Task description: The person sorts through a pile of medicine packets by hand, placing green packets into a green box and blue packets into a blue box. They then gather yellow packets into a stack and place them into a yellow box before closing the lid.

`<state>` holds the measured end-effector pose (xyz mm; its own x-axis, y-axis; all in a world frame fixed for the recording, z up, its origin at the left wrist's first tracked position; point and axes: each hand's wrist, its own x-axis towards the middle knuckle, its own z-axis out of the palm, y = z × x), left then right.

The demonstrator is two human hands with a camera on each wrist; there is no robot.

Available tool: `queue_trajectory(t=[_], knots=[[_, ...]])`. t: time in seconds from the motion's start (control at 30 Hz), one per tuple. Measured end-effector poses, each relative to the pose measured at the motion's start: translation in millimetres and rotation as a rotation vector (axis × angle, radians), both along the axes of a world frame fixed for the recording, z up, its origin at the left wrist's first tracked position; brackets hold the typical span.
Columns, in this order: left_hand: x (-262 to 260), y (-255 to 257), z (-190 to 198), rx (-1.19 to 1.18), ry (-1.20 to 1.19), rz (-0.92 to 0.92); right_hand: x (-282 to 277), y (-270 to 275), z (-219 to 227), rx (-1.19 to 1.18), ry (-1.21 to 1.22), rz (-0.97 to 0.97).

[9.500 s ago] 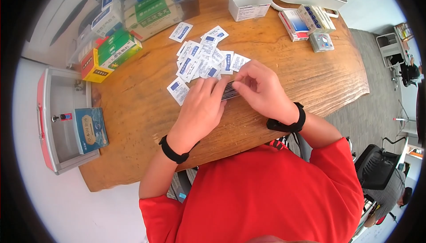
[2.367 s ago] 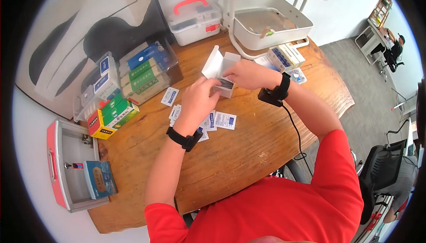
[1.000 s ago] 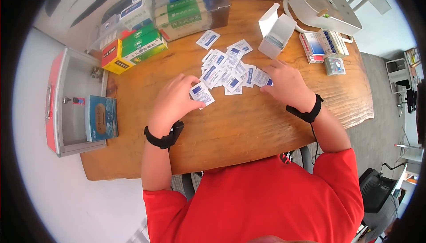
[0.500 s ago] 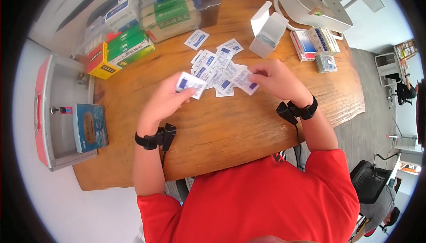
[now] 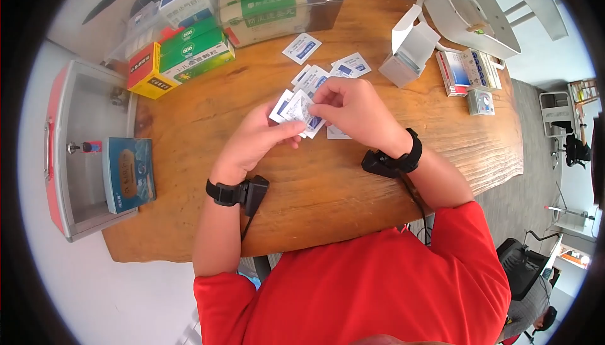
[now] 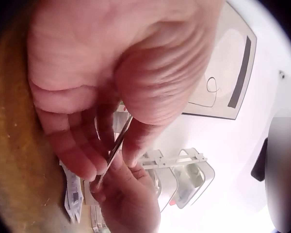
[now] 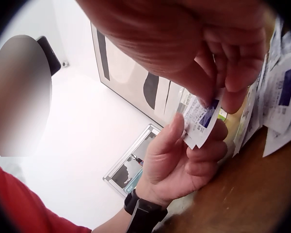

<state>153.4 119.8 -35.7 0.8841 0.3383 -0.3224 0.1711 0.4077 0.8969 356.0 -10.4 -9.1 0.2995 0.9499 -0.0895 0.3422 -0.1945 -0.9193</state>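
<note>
In the head view the left hand (image 5: 255, 137) pinches a few white packets (image 5: 283, 106) with blue print, thumb on top. The right hand (image 5: 356, 108) pinches a packet (image 5: 300, 109) against them, so both hands meet. From the left wrist view, the packets (image 6: 117, 145) show edge-on between the two hands. The right wrist view shows overlapping packets (image 7: 200, 121) between the fingers of both hands. Behind the hands lies a loose pile of packets (image 5: 350, 65), partly hidden by them. A single packet (image 5: 301, 48) lies apart from the pile.
An open white box (image 5: 403, 67) stands behind the right hand. Medicine boxes (image 5: 454, 74) lie at the right rear. Green and yellow boxes (image 5: 189, 61) and a clear bin (image 5: 324, 7) stand at the left rear. An open metal case (image 5: 82, 149) with a blue box (image 5: 130, 175) is at left.
Half a second ago the hands were apart, each with packets. The right hand has moved left and its packet now meets those in the left hand. Earlier, both hands were at the white box.
</note>
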Motion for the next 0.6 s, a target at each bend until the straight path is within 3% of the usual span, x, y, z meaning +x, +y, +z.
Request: queue_trajectory(t=[0.33, 0.43, 0.5, 0.53, 0.6], knots=[[0, 5, -5, -0.175, -0.027, 0.211, 24, 7, 5, 0.044, 0.044, -0.099], [-1, 7, -14, -0.186, -0.078, 0.240, 28, 4, 6, 0.045, -0.083, -0.010], [-6, 14, -25, -0.322, -0.157, 0.261, 31, 2, 1, 0.159, -0.450, 0.107], [-5, 14, -21, -0.320, -0.160, 0.260, 31, 2, 0, 0.162, -0.453, 0.107], [-2, 14, -12, -0.422, -0.254, 0.419, 30, 2, 0, 0.293, -0.686, 0.210]])
